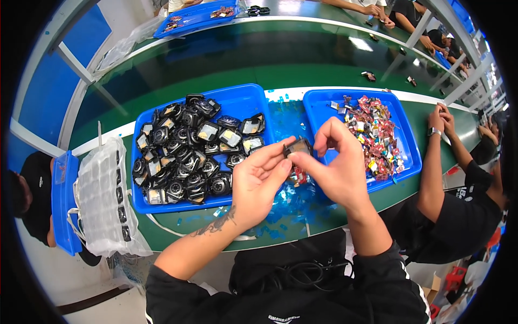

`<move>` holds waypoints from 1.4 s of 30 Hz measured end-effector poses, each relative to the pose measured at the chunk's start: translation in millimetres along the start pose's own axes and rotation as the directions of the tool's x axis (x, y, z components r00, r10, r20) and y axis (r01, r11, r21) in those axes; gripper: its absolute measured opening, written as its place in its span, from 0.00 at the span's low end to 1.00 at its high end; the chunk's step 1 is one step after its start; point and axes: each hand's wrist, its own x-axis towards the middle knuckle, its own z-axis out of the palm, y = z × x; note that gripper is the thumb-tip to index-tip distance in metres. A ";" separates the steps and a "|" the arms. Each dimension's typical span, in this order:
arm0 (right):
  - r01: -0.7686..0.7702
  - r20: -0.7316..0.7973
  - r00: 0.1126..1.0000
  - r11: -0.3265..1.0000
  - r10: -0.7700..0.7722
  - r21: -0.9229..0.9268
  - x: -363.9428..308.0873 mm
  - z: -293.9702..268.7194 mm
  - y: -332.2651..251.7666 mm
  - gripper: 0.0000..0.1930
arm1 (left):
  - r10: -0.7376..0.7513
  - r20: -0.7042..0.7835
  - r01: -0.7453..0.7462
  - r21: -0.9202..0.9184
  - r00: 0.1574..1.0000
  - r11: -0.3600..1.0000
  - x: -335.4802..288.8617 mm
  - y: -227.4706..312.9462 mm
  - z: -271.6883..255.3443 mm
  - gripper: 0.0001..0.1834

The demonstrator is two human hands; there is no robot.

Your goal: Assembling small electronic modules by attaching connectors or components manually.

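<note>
Between my hands, above the gap separating two blue trays, is a small black smartwatch case (298, 147). My left hand (253, 186) grips its left side with thumb and fingers. My right hand (345, 164) is closed at its right side, the thumb pressed on the near edge and the index finger bent above. To the left, a blue tray (260, 97) carries a heap of black smartwatch cases (181, 143), some with round backs up. The right blue tray (413, 162) has a pile of small red, yellow and silver electronic parts (372, 132). A few similar parts show beneath my hands.
Blue film scraps (283, 208) litter the green table. Left stands a clear plastic compartment tray (100, 200) with black cases in one row. Beyond a white rail runs a green conveyor belt (216, 56) carrying a few cases (368, 76). A co-worker's hands (440, 121) work at the right.
</note>
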 end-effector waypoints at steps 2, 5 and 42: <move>-0.008 -0.041 0.999 0.978 0.017 0.209 -0.1 1.4 9.9 0.13 | 0.020 -0.029 -0.021 -0.028 0.999 0.999 1.3 4.7 9.8 0.23; -0.192 0.058 0.981 0.922 0.183 0.336 -20.7 -8.4 3.4 0.15 | 0.056 -0.110 -0.065 -0.078 0.992 0.995 4.4 6.2 10.3 0.26; -0.394 0.404 0.883 0.845 0.239 0.362 -27.7 -42.0 1.0 0.04 | 0.385 0.471 -0.598 0.719 0.794 0.354 3.9 19.1 0.5 0.13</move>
